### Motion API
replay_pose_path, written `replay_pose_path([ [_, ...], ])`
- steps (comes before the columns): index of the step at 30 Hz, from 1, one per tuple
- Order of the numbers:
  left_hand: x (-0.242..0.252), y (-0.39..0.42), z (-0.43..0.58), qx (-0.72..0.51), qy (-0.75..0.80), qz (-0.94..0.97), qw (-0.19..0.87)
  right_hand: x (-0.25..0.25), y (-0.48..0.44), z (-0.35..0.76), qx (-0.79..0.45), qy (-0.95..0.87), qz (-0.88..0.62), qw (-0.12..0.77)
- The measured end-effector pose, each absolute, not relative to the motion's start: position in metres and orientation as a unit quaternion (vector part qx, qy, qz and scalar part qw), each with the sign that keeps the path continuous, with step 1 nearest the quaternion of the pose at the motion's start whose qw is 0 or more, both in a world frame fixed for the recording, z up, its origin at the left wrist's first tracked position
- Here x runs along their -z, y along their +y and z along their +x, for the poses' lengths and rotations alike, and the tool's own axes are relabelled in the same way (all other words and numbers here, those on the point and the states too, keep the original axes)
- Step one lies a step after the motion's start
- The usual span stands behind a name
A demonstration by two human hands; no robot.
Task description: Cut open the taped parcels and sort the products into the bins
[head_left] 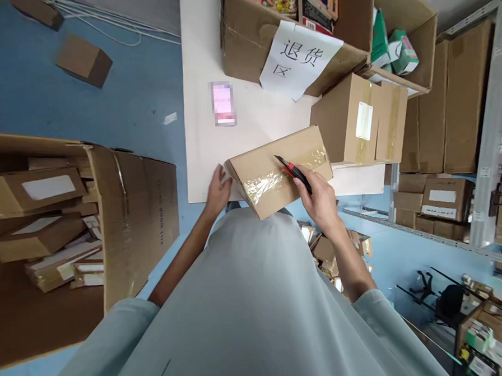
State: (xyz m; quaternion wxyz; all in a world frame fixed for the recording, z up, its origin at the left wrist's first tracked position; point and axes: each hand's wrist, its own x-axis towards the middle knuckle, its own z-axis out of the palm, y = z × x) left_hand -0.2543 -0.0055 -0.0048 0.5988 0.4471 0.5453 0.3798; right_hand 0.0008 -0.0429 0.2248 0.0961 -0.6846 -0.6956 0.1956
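A closed cardboard box (256, 168) with clear tape along its upper face lies tilted at the front edge of the white table (251, 120). In my right hand (321, 198) is a red and black utility knife (294, 171), its dark tip pointing up and left over the box. My left hand (218, 191) is beside the box's left end, fingers apart and holding nothing; I cannot tell whether a fingertip touches the cardboard. Farther back on the table lies a phone-like rectangle (223, 103), its surface blurred out.
An open carton (247, 48) with a handwritten paper sign (301, 59) stands at the back. Two taped boxes (344, 118) sit to the right. A large carton (138, 199) full of parcels stands left. Metal shelving (484, 142) with boxes is at far right.
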Motion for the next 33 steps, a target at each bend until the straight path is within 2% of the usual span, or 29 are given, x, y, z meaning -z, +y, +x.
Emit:
replay_pose_path([
  [3, -0.058, 0.016, -0.276, -0.415, 0.523, 0.484, 0.566, -0.227, -0.054, -0.004, -0.225, -0.658, -0.703, 0.148],
  [6, -0.121, 0.038, -0.287, -0.361, 0.452, 0.584, 0.569, -0.238, -0.065, -0.014, -0.273, -0.618, -0.719, 0.161],
  [9, -0.150, 0.053, -0.285, -0.308, 0.442, 0.631, 0.559, -0.254, -0.074, -0.029, -0.317, -0.604, -0.716, 0.148],
  [15, -0.142, 0.059, -0.281, -0.303, 0.444, 0.634, 0.556, -0.270, -0.075, -0.060, -0.355, -0.657, -0.662, 0.065],
  [25, -0.136, 0.058, -0.282, -0.326, 0.433, 0.632, 0.554, -0.277, -0.065, -0.082, -0.322, -0.685, -0.653, -0.036],
  [29, -0.135, 0.056, -0.280, -0.331, 0.435, 0.623, 0.559, -0.291, -0.062, -0.097, -0.296, -0.687, -0.652, -0.125],
  [33, -0.133, 0.055, -0.280, -0.336, 0.432, 0.622, 0.560, -0.302, -0.051, -0.118, -0.269, -0.671, -0.640, -0.258],
])
